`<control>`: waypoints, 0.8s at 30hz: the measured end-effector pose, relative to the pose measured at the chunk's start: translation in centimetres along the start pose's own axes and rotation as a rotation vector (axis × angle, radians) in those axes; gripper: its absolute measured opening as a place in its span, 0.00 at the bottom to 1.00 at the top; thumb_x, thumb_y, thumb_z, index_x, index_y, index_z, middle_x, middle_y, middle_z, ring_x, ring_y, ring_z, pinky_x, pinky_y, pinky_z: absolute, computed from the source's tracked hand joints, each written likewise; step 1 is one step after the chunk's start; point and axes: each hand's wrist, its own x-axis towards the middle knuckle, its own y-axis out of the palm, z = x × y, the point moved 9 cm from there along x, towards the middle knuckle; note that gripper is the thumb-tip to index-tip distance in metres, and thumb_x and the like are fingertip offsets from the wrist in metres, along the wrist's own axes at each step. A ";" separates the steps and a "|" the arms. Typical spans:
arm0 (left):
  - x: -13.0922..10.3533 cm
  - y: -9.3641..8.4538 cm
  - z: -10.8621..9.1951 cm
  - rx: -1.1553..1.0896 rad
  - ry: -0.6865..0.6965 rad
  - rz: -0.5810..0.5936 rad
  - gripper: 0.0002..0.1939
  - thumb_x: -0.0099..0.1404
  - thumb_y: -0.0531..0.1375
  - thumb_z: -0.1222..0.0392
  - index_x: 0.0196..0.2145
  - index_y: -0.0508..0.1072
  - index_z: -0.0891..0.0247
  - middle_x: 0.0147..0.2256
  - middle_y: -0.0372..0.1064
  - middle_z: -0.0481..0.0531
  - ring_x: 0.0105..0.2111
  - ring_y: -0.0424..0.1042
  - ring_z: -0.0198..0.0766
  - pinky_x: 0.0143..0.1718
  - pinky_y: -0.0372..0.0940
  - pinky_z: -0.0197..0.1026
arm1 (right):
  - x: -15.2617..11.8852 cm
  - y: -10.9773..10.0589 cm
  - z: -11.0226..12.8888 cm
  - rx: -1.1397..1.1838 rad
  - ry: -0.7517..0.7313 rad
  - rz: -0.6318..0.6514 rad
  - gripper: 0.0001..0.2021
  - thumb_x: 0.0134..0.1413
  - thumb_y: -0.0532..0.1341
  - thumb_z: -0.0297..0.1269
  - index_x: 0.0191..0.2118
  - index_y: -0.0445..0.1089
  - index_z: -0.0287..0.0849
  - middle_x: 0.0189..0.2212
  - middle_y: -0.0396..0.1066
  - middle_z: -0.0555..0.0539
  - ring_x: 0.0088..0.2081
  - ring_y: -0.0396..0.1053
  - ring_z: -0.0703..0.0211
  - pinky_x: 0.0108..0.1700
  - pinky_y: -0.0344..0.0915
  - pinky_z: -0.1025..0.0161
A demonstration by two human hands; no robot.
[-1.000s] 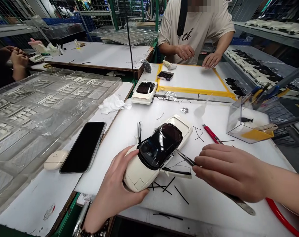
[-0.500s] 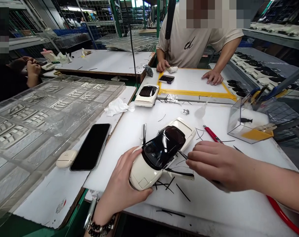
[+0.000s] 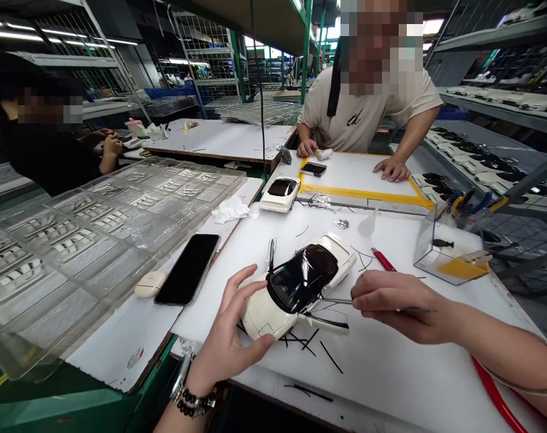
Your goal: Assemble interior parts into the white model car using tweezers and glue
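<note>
A cream model car (image 3: pixel 262 313) with a black roof and both doors swung out sits on the white work surface. Around its front end curls my left hand (image 3: pixel 230 328), thumb at the hood's near edge and fingers by the windshield's far side. My right hand (image 3: pixel 397 300) pinches thin metal tweezers (image 3: pixel 339 300), whose tip reaches the near door opening. The near door (image 3: pixel 330 323) juts out below the tweezers. Thin black strips (image 3: pixel 331 357) lie scattered beside the car.
A phone (image 3: pixel 188 269) and a cream case (image 3: pixel 150 284) lie left, beside a clear parts tray (image 3: pixel 88 240). Another model car (image 3: pixel 281 193) stands behind. A red pen-like tool (image 3: pixel 383 259) and a clear tool box (image 3: pixel 449 255) are right. Across sits a co-worker (image 3: pixel 367 108).
The camera view has tilted up. My left fingers have lifted and spread slightly at the car's front. My right hand has turned, and the tweezers now lie flatter, still at the near door opening.
</note>
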 end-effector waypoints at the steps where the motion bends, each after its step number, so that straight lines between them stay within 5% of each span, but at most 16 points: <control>1: 0.3 -0.3 -0.6 0.008 0.026 -0.022 0.24 0.61 0.59 0.57 0.55 0.61 0.53 0.61 0.46 0.57 0.62 0.50 0.52 0.58 0.57 0.55 | -0.1 0.2 0.1 0.027 -0.006 -0.014 0.13 0.57 0.53 0.18 0.46 0.66 0.35 0.33 0.68 0.40 0.36 0.66 0.60 0.35 0.66 0.63; 6: 3.9 0.0 -4.6 0.113 0.173 0.071 0.12 0.64 0.54 0.65 0.45 0.70 0.57 0.52 0.62 0.54 0.53 0.63 0.43 0.55 0.61 0.49 | -0.7 0.1 0.6 0.115 -0.038 -0.115 0.14 0.57 0.54 0.19 0.47 0.66 0.36 0.33 0.68 0.41 0.35 0.65 0.60 0.34 0.68 0.61; 12: 9.2 4.6 -8.2 0.269 0.443 0.415 0.14 0.55 0.61 0.67 0.40 0.74 0.56 0.47 0.68 0.49 0.50 0.64 0.43 0.55 0.58 0.48 | -1.5 -1.1 1.0 0.077 -0.068 -0.229 0.16 0.57 0.53 0.20 0.49 0.66 0.38 0.32 0.69 0.42 0.33 0.66 0.59 0.33 0.68 0.59; 17: 10.8 7.5 -8.9 0.281 0.596 0.582 0.08 0.54 0.63 0.70 0.28 0.76 0.57 0.36 0.72 0.46 0.41 0.68 0.40 0.50 0.60 0.45 | -2.4 -1.8 0.9 0.079 -0.045 -0.318 0.18 0.56 0.53 0.21 0.50 0.66 0.40 0.31 0.69 0.42 0.32 0.66 0.59 0.34 0.68 0.58; 24: 9.6 5.9 -7.8 0.102 0.511 0.531 0.04 0.59 0.63 0.64 0.30 0.78 0.57 0.33 0.71 0.50 0.38 0.68 0.38 0.49 0.62 0.44 | -3.8 -3.9 -0.9 0.117 0.105 -0.477 0.14 0.55 0.55 0.22 0.45 0.67 0.43 0.28 0.68 0.46 0.31 0.67 0.57 0.33 0.68 0.59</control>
